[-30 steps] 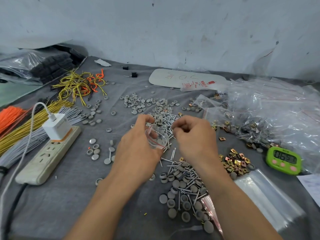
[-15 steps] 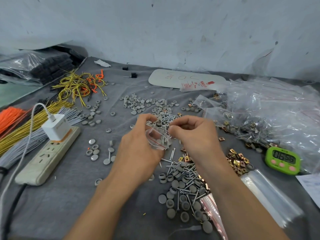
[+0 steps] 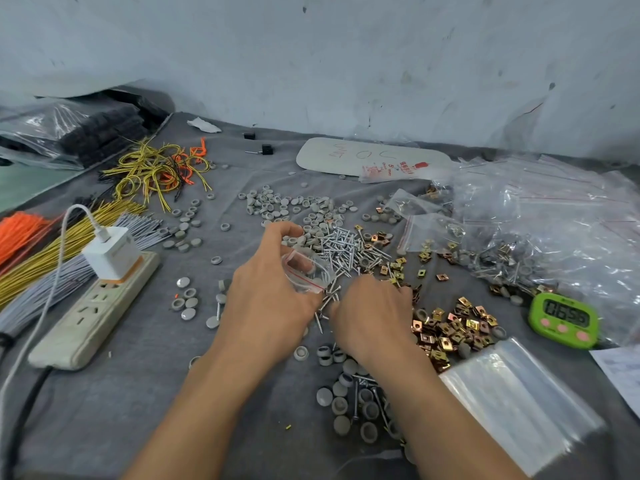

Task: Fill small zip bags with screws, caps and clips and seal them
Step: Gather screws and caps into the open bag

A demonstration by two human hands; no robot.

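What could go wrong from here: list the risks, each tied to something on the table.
1. The left hand alone pinches the small zip bag; its mouth may fold shut as parts arrive, spilling them.
2. The right hand reaches down where screws and clips mingle, so the count may go wrong.
3. The right forearm lies by loose caps and may sweep them away.

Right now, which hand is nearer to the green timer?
The right. The right hand lies over the screws, with the gold clips between it and the green timer. The left hand holds the small zip bag, farther left.
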